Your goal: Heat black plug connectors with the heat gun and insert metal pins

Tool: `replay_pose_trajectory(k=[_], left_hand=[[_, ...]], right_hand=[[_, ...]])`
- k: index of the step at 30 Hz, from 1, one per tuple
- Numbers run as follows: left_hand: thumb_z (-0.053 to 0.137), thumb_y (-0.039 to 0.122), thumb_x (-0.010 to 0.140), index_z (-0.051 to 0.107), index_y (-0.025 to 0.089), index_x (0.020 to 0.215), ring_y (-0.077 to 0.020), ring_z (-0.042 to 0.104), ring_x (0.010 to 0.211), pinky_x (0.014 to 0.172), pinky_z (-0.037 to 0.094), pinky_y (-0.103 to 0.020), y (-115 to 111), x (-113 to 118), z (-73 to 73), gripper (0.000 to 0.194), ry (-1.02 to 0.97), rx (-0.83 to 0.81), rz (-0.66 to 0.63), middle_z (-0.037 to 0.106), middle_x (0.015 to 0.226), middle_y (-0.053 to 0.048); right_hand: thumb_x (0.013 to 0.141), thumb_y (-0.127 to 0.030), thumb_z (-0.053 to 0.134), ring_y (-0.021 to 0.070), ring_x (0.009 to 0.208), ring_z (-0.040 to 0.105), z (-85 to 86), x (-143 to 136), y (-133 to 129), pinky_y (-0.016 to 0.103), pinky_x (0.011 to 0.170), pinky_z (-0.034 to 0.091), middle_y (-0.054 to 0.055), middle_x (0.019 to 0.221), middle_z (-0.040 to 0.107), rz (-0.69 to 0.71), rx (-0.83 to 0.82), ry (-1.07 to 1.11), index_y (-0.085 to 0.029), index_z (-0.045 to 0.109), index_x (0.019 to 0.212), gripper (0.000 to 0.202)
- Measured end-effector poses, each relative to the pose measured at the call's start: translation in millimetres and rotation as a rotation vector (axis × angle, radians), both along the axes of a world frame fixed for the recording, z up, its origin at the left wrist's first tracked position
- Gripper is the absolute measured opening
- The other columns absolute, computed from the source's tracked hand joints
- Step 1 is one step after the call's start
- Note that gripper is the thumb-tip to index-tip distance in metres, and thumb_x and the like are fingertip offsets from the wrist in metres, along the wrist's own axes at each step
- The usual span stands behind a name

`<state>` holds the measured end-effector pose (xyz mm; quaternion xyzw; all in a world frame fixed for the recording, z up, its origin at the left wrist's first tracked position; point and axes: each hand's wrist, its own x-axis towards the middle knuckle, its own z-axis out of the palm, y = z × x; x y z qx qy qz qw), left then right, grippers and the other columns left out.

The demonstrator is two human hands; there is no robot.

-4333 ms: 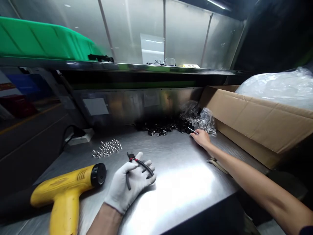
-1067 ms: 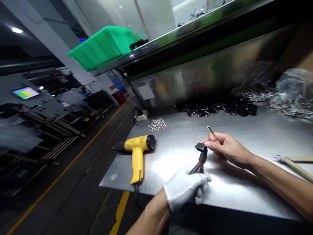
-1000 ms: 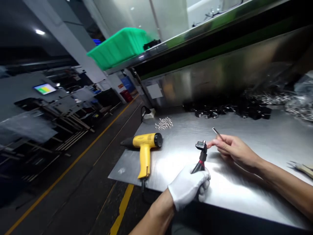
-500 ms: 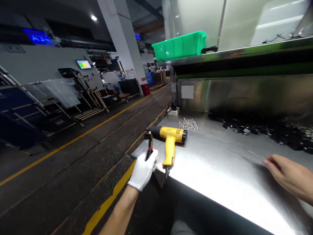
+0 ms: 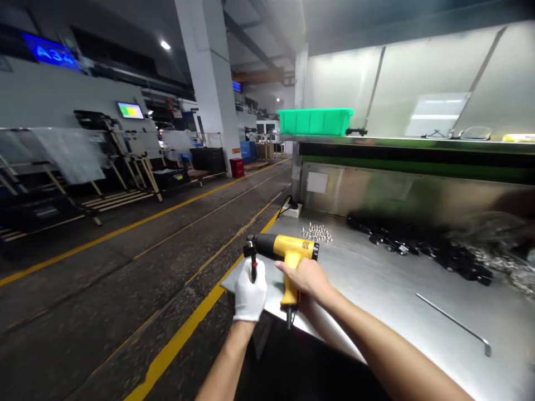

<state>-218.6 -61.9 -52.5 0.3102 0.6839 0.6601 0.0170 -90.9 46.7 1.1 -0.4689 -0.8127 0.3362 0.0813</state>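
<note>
My left hand (image 5: 251, 292), in a white glove, is closed around a small black part with a red band (image 5: 253, 268). Its dark upper end stands in front of the nozzle of a yellow heat gun (image 5: 288, 287), whether touching I cannot tell. The heat gun lies on the metal bench, its black nozzle pointing left. My bare right hand (image 5: 309, 277) is at the gun's handle, thumb across it and the other fingers mostly hidden. On the right of the bench lies a thin L-shaped hex key (image 5: 453, 320).
Small shiny metal pieces (image 5: 317, 232) lie behind the heat gun. Black parts (image 5: 418, 245) and clear plastic bags (image 5: 497, 250) line the bench's back. A green bin (image 5: 315, 122) stands on the shelf above. A power socket (image 5: 292, 210) sits at the left rear; a walkway runs along the left.
My right hand has let go of the hex key, which now lies on the bench, and has moved left to the heat gun's handle. The view has tilted up; my left hand keeps its hold.
</note>
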Motion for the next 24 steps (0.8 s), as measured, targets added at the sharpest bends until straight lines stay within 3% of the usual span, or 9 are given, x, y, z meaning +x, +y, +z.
replay_pose_trajectory(k=[2,4,8,12,15,17,19,24], left_hand=[[0.058,0.052,0.09,0.061,0.02,0.081,-0.0166,0.062,0.065,0.063,0.049,-0.026,-3,0,0.1,0.033,0.046,-0.015,-0.035,0.064,0.068,-0.001],[0.056,0.05,0.092,0.062,0.02,0.085,-0.0173,0.064,0.068,0.065,0.049,-0.027,-6,0,1.8,0.032,0.08,-0.027,-0.069,0.066,0.072,-0.002],[0.055,0.048,0.094,0.064,0.019,0.085,-0.0172,0.064,0.07,0.069,0.05,-0.027,-14,-1,10.7,0.031,0.127,-0.057,-0.143,0.067,0.074,-0.003],[0.058,0.046,0.093,0.067,0.019,0.082,-0.0168,0.064,0.071,0.072,0.051,-0.027,-20,-1,20.8,0.031,0.158,-0.1,-0.223,0.067,0.072,-0.002],[0.061,0.044,0.091,0.071,0.019,0.089,-0.0181,0.066,0.079,0.077,0.051,-0.027,-16,7,23.1,0.027,0.179,-0.148,-0.295,0.072,0.081,-0.004],[0.063,0.043,0.09,0.072,0.019,0.09,-0.018,0.066,0.078,0.075,0.051,-0.027,-7,18,22.8,0.026,0.193,-0.193,-0.357,0.072,0.083,-0.004],[0.065,0.042,0.089,0.071,0.019,0.084,-0.0166,0.063,0.069,0.069,0.049,-0.026,4,32,22.8,0.025,0.21,-0.243,-0.417,0.07,0.075,-0.003],[0.065,0.038,0.09,0.067,0.018,0.077,-0.0156,0.061,0.067,0.067,0.047,-0.025,28,60,26.1,0.024,0.274,-0.353,-0.455,0.067,0.071,-0.002]], right_hand=[[0.097,-0.041,0.066,0.024,0.108,0.065,-2.8,-17,1,0.047,0.094,0.055,0.01,0.123,0.066,-0.064,-0.046,0.029,-0.016,0.065,0.12,0.034],[0.096,-0.039,0.066,0.0247,0.11,0.065,-6.1,-15,4,0.047,0.094,0.056,0.011,0.127,0.065,-0.092,-0.125,0.086,-0.017,0.064,0.123,0.035],[0.098,-0.038,0.064,0.0201,0.095,0.068,-16.1,20,13,0.04,0.081,0.06,0.008,0.116,0.067,-0.072,-0.362,0.258,-0.016,0.063,0.122,0.033],[0.099,-0.038,0.061,0.0124,0.068,0.062,-25.3,94,22,0.028,0.062,0.055,0.001,0.09,0.066,-0.096,-0.531,0.467,-0.015,0.062,0.109,0.025],[0.09,-0.032,0.069,0.013,0.059,0.058,-26.1,167,30,0.025,0.054,0.05,-0.003,0.073,0.061,-0.118,-0.621,0.633,-0.02,0.056,0.1,0.02],[0.082,-0.031,0.077,0.0144,0.067,0.062,-26.0,213,35,0.024,0.053,0.05,0.001,0.088,0.068,-0.142,-0.669,0.718,-0.022,0.058,0.101,0.028],[0.082,-0.034,0.078,0.0141,0.064,0.06,-28.3,252,41,0.024,0.052,0.049,0.003,0.088,0.068,-0.154,-0.737,0.754,-0.022,0.063,0.099,0.025],[0.077,-0.042,0.083,0.0143,0.052,0.053,-46.7,301,52,0.026,0.046,0.045,0.002,0.065,0.059,-0.198,-0.838,0.788,-0.023,0.071,0.087,0.024]])
